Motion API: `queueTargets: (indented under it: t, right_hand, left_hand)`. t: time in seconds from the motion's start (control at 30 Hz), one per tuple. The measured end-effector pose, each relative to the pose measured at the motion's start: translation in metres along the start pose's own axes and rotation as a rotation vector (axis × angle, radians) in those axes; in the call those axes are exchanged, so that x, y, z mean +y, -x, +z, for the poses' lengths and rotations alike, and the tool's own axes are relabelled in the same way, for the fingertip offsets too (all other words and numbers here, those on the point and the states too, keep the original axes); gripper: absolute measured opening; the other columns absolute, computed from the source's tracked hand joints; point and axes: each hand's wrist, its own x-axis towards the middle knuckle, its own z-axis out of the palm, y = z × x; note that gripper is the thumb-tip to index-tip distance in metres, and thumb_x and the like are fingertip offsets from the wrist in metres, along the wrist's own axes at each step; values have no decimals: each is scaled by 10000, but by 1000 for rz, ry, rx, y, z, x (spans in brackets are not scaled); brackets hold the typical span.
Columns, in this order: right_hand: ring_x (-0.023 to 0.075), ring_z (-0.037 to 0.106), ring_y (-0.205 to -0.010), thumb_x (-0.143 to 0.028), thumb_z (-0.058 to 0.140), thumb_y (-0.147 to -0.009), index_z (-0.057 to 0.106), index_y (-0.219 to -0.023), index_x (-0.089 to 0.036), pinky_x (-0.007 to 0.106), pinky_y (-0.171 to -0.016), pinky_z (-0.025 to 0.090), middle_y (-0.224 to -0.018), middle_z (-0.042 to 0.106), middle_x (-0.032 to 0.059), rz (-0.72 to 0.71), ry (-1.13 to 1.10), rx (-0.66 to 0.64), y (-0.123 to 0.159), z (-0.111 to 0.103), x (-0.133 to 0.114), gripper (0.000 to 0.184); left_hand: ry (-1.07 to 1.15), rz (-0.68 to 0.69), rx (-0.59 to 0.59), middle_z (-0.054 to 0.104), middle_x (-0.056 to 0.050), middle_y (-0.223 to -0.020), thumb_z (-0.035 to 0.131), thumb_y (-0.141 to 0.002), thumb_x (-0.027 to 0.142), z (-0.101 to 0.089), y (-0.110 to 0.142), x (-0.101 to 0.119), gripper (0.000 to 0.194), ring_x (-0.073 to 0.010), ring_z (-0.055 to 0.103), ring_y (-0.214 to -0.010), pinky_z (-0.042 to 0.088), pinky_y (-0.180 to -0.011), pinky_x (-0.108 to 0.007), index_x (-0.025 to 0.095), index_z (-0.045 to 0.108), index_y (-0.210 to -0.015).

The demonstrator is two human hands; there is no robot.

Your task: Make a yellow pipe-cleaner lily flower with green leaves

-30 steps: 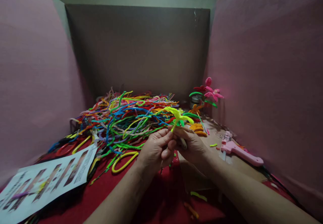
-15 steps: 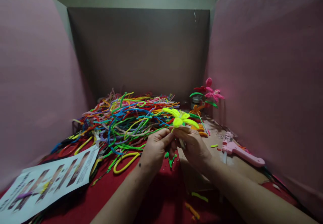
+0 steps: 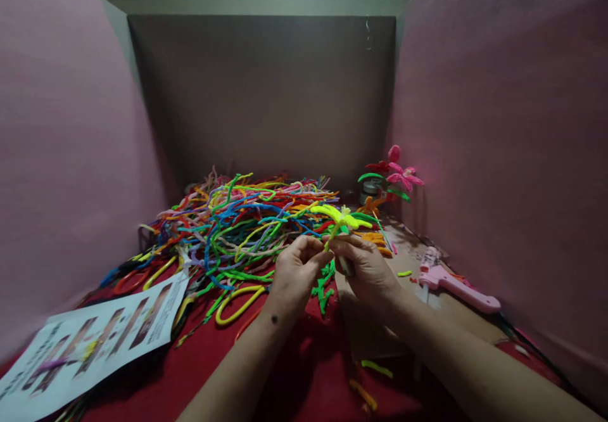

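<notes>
Meeting near the middle, the left hand (image 3: 295, 271) and the right hand (image 3: 369, 271) are held with thumb and forefinger pinched together on the slim stem (image 3: 330, 237) of a yellow flower (image 3: 344, 218), neither being clearly nearer to it. Just beyond the fingertips the yellow flower is held up, the stem's long axis being slanted from near left to far right, and farther off, leftward, a pile of pipe cleaners (image 3: 247, 219) is seen.
</notes>
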Motion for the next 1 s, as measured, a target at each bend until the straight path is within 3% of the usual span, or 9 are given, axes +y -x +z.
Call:
queueTargets:
  t: [0.13,0.2,0.37,0.5,0.6,0.7,0.77,0.87,1.0]
  right_hand:
    - [50,286,-438,-193,733,-564,632,-544,-149,221,-436,225,-471,460,-51,-21,12,-10,1,-2,5,111]
    - [52,305,-459,-197,732,-582,654,-600,-151,218,-449,243,-513,480,-44,-17,10,-48,2,-2,5,92]
    - [55,349,-469,-206,718,-596,635,-596,-151,208,-459,277,-528,485,-38,44,5,-154,2,-2,-3,100]
    - [76,405,-481,-236,727,-553,598,-533,-149,211,-464,309,-512,498,-25,125,-11,-213,1,-2,-6,157]
    - [68,375,-471,-215,719,-561,601,-531,-155,207,-452,290,-507,495,-32,68,-25,-168,0,-2,-4,135]
    - [57,328,-453,-199,713,-567,621,-548,-155,212,-445,261,-494,476,-45,14,-6,-79,0,-1,-1,104]
    - [63,337,-472,-207,715,-577,630,-552,-152,221,-468,278,-499,474,-45,-17,51,-52,2,1,1,105]
    - [86,401,-540,-226,707,-619,646,-591,-156,236,-529,329,-571,523,-26,-65,140,-72,4,1,1,97]
    - [99,467,-622,-186,727,-608,673,-717,-169,235,-588,368,-669,565,-16,-76,159,-187,5,-1,0,123]
  left_hand:
    - [-243,228,139,502,27,-632,559,-778,244,1,2,-5,139,-85,443,-595,361,-566,-201,161,572,-668]
    - [-177,189,114,487,30,-613,560,-783,245,-1,2,-5,148,-80,427,-577,348,-553,-197,160,558,-662]
    - [426,-208,-260,369,63,-506,590,-770,297,-10,1,-2,189,-37,274,-407,225,-402,-169,151,502,-687]
    - [708,-343,-474,294,85,-514,611,-758,290,-14,3,1,170,-26,177,-412,214,-396,-147,142,541,-801]
    - [497,-257,-364,337,67,-508,586,-768,341,-10,5,3,204,-49,257,-420,280,-422,-175,151,534,-713]
    - [-17,21,-41,488,17,-581,606,-741,289,-5,6,2,144,-106,431,-532,359,-531,-218,170,562,-673]
    - [-287,233,99,538,0,-640,576,-755,230,-3,7,-1,85,-130,480,-616,371,-612,-230,190,591,-682]
    - [-435,404,113,555,-8,-677,482,-814,197,-4,8,-6,152,-134,501,-657,368,-651,-230,205,601,-719]
    - [-407,339,124,542,10,-656,482,-813,190,-8,7,-2,143,-110,479,-615,364,-618,-217,187,589,-718]
